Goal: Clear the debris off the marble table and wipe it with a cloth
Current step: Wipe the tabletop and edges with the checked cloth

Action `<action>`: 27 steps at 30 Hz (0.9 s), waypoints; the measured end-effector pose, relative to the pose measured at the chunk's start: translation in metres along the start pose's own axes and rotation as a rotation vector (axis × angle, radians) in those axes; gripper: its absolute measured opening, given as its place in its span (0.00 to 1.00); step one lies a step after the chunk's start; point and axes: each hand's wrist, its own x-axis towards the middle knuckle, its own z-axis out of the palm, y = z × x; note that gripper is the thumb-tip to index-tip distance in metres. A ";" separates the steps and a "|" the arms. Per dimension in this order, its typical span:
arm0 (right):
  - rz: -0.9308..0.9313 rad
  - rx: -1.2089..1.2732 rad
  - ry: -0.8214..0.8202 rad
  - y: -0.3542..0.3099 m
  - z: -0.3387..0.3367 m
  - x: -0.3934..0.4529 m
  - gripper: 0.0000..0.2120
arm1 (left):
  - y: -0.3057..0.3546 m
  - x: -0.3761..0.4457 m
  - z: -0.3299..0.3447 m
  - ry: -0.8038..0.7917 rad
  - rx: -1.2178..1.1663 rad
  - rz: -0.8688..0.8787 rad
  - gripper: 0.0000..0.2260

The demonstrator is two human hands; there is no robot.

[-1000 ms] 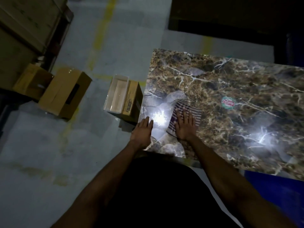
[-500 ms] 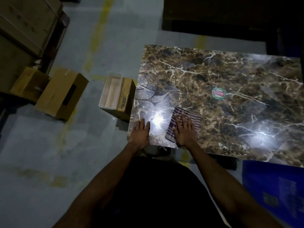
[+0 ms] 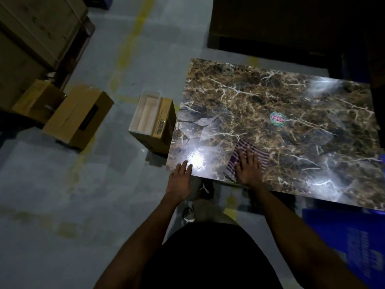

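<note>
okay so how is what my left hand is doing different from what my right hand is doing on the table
The right hand presses flat on the striped cloth, while the left hand has no cloth under it. The right hand lies fully over the marble table; the left hand sits at the near left corner, with only its fingers over the top. Both hands are open with straight fingers.

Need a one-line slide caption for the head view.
Right hand presses a striped cloth flat on the marble table; left hand rests at its near edge.

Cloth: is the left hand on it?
No, the right hand presses flat on the cloth; the left hand rests at the table edge.
</note>
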 end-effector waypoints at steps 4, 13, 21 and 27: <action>-0.072 0.042 -0.006 -0.050 0.011 0.004 0.40 | 0.003 0.001 0.003 0.017 0.011 -0.014 0.38; -0.244 -0.037 -0.055 -0.011 0.022 -0.017 0.32 | -0.013 0.011 -0.024 0.089 -0.086 0.031 0.28; -0.201 0.069 0.115 -0.108 0.019 0.064 0.30 | -0.019 0.063 -0.061 0.118 -0.199 -0.029 0.16; -0.576 -0.050 0.003 -0.078 0.022 0.061 0.29 | -0.039 0.094 -0.094 0.139 -0.256 -0.093 0.27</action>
